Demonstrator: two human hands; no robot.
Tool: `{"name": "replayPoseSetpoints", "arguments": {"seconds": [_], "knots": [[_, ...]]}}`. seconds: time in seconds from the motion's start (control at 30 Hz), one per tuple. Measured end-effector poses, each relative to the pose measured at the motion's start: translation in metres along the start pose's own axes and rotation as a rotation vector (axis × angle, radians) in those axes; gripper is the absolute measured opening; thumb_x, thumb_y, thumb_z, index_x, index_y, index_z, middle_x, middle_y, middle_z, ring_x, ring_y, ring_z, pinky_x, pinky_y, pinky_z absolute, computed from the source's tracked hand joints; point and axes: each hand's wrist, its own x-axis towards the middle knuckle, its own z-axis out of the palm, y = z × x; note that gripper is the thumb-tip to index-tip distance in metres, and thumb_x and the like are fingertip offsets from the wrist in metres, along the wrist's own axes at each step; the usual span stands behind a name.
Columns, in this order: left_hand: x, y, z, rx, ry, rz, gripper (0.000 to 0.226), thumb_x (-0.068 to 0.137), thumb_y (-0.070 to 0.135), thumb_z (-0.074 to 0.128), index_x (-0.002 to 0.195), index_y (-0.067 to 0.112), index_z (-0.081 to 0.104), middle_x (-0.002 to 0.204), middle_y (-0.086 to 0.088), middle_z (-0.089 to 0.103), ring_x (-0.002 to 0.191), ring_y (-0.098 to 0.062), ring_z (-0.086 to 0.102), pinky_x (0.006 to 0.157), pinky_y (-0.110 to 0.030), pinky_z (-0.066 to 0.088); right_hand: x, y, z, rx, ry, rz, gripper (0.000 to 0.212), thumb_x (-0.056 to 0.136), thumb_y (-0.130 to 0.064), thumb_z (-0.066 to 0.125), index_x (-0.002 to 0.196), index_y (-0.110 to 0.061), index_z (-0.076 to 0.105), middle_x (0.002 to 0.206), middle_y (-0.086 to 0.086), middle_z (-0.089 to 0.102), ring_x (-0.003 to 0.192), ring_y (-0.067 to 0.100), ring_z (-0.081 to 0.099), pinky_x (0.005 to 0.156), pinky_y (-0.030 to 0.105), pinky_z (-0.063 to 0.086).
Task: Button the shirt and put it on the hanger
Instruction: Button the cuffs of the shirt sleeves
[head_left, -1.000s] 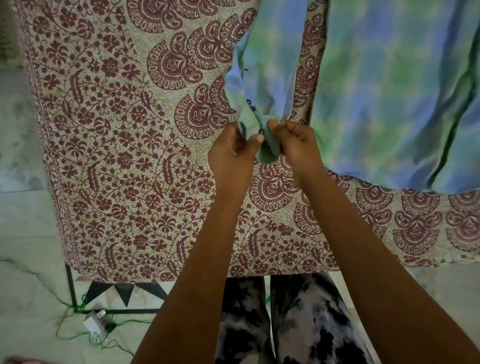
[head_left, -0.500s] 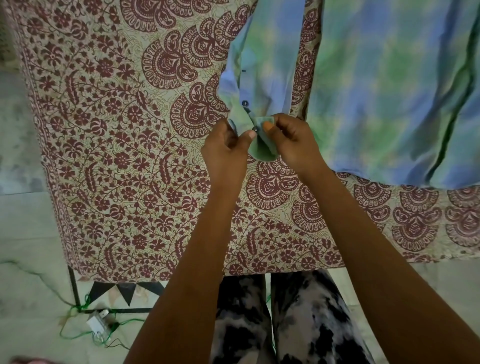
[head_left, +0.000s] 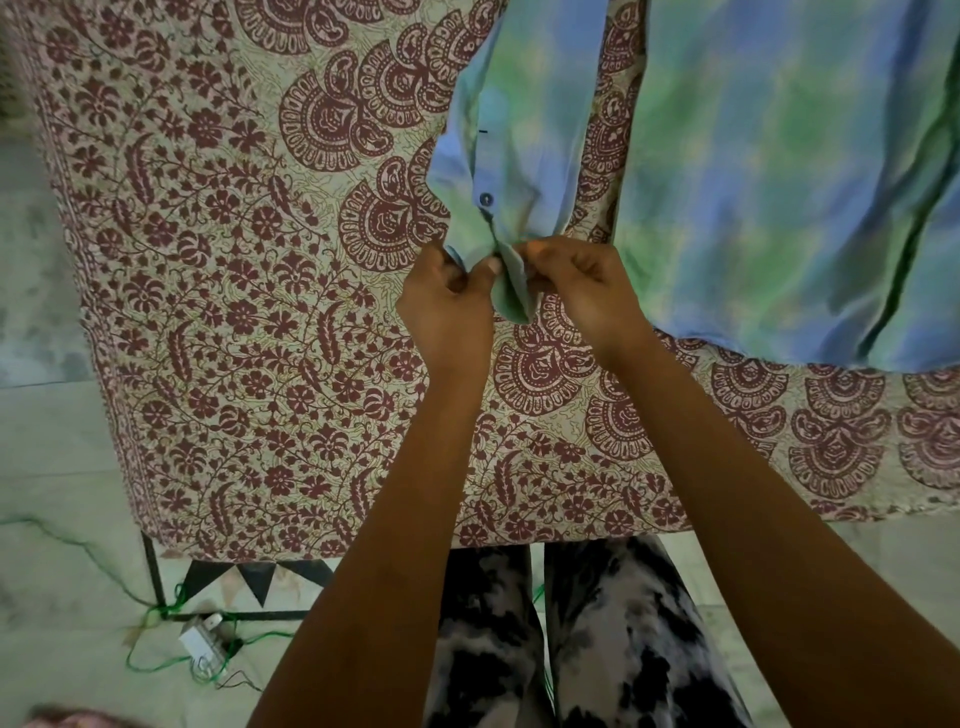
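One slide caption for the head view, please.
Left hand and right hand pinch the shirt cuff over a printed cloth.

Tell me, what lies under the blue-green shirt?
A maroon-printed cloth lies under the shirt, showing around it and between sleeve and body. The surface beneath that cloth is covered and cannot be seen.

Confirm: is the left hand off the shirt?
No, the left hand pinches the shirt's cuff, and the right hand grips the same cuff from the other side.
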Motion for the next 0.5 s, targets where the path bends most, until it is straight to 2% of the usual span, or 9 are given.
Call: {"name": "replayPoseSetpoints", "arguments": {"seconds": [0.03,0.07,0.13,0.2,0.27,0.37,0.43,0.5], "knots": [[0.000,0.000,0.000,-0.003,-0.007,-0.012,0.014,0.074,0.009,0.073,0.079,0.012,0.060,0.075,-0.006,0.067,0.070,-0.023,0.065,0.066,-0.040,0.055,0.001,0.000,-0.001,-0.009,-0.019,-0.019,0.018,0.090,-0.002,0.052,0.100,-0.003,0.067,0.074,-0.008,0.071,0.072,0.006,0.064,0.069,0.020,0.051],[0.001,0.000,0.000,-0.011,-0.018,-0.025,0.013,0.074,0.010,0.073,0.079,0.010,0.062,0.075,-0.006,0.067,0.068,-0.021,0.065,0.065,-0.039,0.055,0.002,0.001,-0.001,-0.023,-0.028,-0.040,0.018,0.088,0.002,0.054,0.100,-0.002,0.067,0.076,-0.005,0.071,0.072,0.006,0.064,0.070,0.019,0.051],[0.004,-0.001,0.001,-0.027,-0.029,-0.053,0.014,0.073,0.011,0.073,0.072,0.010,0.060,0.068,-0.005,0.064,0.059,-0.017,0.059,0.058,-0.035,0.051,0.003,0.002,0.001,-0.037,-0.006,-0.045,0.015,0.084,0.003,0.060,0.096,0.000,0.067,0.079,0.010,0.069,0.075,0.012,0.063,0.072,0.022,0.052],[0.006,-0.002,0.003,-0.031,-0.021,-0.098,0.021,0.073,0.012,0.073,0.065,0.006,0.054,0.061,-0.010,0.060,0.053,-0.016,0.048,0.053,-0.034,0.043,0.004,0.003,0.005,-0.093,0.047,-0.063,0.014,0.081,0.000,0.064,0.093,-0.008,0.068,0.075,0.003,0.066,0.069,0.004,0.061,0.070,0.018,0.051],[0.009,-0.003,0.005,-0.045,-0.006,-0.143,0.020,0.072,0.010,0.072,0.066,-0.002,0.056,0.063,-0.019,0.061,0.054,-0.019,0.045,0.052,-0.037,0.041,0.002,0.004,0.010,-0.231,0.101,-0.154,0.013,0.081,-0.005,0.065,0.093,-0.010,0.069,0.077,-0.003,0.065,0.068,0.000,0.060,0.069,0.017,0.051],[0.011,0.002,0.004,-0.154,-0.045,-0.204,0.003,0.070,0.004,0.065,0.069,0.002,0.063,0.071,-0.022,0.065,0.061,-0.020,0.052,0.057,-0.040,0.048,-0.002,0.008,0.018,-0.454,0.200,-0.350,0.013,0.083,-0.011,0.062,0.091,-0.005,0.070,0.085,0.008,0.067,0.073,0.016,0.063,0.070,0.030,0.054],[0.007,0.009,0.003,-0.256,-0.083,-0.232,0.015,0.074,-0.004,0.059,0.069,0.008,0.066,0.071,-0.018,0.066,0.066,-0.021,0.054,0.061,-0.037,0.050,-0.002,0.009,0.022,-0.511,0.256,-0.378,0.014,0.083,-0.014,0.060,0.090,-0.005,0.069,0.086,0.012,0.067,0.073,0.023,0.064,0.067,0.041,0.054],[0.002,0.015,0.001,-0.319,-0.110,-0.246,0.025,0.078,-0.008,0.054,0.067,0.012,0.066,0.065,-0.007,0.062,0.066,-0.021,0.049,0.059,-0.031,0.044,-0.001,0.009,0.025,-0.542,0.291,-0.365,0.014,0.084,-0.015,0.059,0.090,-0.006,0.068,0.086,0.013,0.066,0.072,0.026,0.064,0.064,0.044,0.053]]}}
